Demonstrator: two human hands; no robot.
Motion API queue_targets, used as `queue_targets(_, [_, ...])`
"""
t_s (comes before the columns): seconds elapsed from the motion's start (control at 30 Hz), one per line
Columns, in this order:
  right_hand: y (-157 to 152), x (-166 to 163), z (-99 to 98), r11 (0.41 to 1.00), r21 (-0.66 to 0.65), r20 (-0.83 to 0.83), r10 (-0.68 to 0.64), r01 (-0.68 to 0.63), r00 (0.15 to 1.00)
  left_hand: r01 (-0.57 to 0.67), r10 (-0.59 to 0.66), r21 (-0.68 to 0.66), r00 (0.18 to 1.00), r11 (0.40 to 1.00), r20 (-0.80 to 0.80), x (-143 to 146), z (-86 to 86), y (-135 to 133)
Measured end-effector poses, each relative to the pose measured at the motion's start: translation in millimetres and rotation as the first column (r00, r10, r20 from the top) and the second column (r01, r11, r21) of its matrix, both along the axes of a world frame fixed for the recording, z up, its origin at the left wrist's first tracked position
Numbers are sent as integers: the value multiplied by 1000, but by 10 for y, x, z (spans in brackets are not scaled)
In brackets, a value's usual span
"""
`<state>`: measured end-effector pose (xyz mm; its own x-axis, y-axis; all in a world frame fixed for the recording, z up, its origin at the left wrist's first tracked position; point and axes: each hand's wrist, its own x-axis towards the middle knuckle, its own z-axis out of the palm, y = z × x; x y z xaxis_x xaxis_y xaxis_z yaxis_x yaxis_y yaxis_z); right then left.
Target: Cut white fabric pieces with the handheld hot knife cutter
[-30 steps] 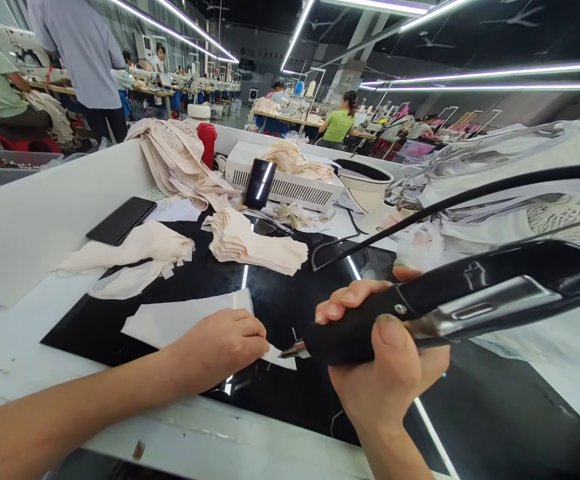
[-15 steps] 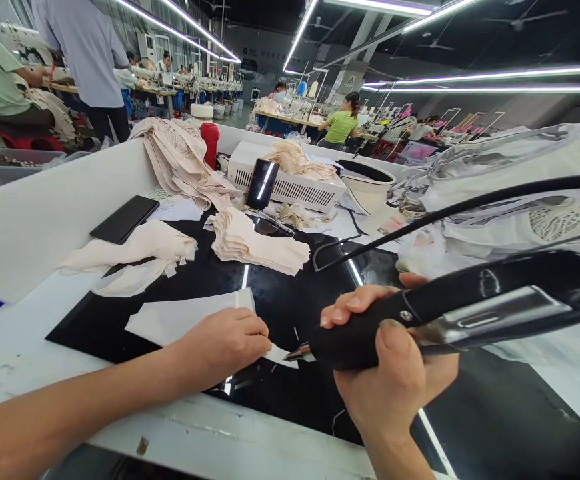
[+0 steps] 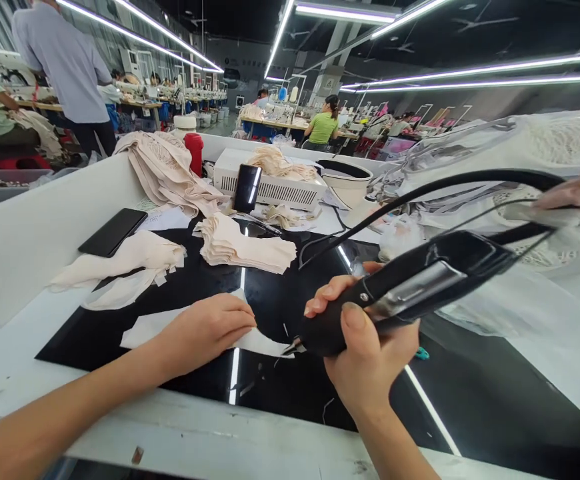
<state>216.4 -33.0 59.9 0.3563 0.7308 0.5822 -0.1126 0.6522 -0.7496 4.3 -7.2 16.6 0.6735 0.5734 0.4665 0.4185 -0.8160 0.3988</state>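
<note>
Your left hand [image 3: 215,327] rests on the white piece [image 3: 263,342], pinch unclear | right hand [image 3: 365,347] grips the black tool [image 3: 415,287] | keep piece flat at tip [image 3: 296,345]

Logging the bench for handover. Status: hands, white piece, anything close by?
Left hand on white piece; right hand gripping black tool. Tip at piece's right end. Cream fabric stack beyond, apart from piece.
</note>
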Motion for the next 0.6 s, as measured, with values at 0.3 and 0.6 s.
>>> queue_targets(0.3, [341, 145, -5, 996, 3, -13, -90, 90, 996, -78, 70, -17, 953, 997, -294, -288, 20, -114])
queue_targets(0.6, [283, -70, 47, 1000, -22, -12, -6, 6, 1000, -189, 66, -235, 891, 954, -449, -163, 361, -349])
